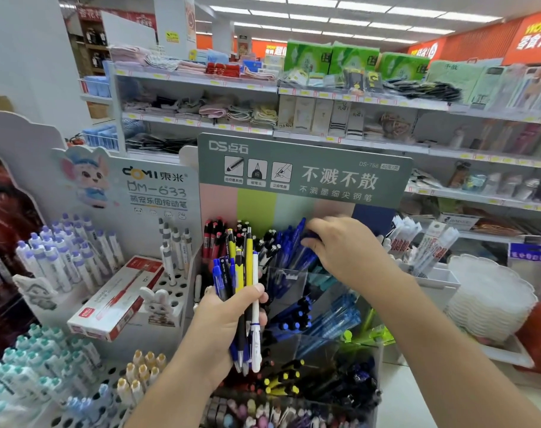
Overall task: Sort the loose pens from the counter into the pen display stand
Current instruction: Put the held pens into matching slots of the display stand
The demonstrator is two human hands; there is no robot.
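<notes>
Your left hand (229,316) grips a bunch of pens (243,273). Your right hand (340,245) reaches among blue pens (289,245) in the display stand (294,282), apparently pinching one.

I see a mixed bundle of pens (243,291) — blue, yellow, black and white barrels — standing roughly upright, tips down, just before the clear tiered pen display stand (297,282), whose compartments hold red, black and blue pens (289,245) leaning back.
</notes>
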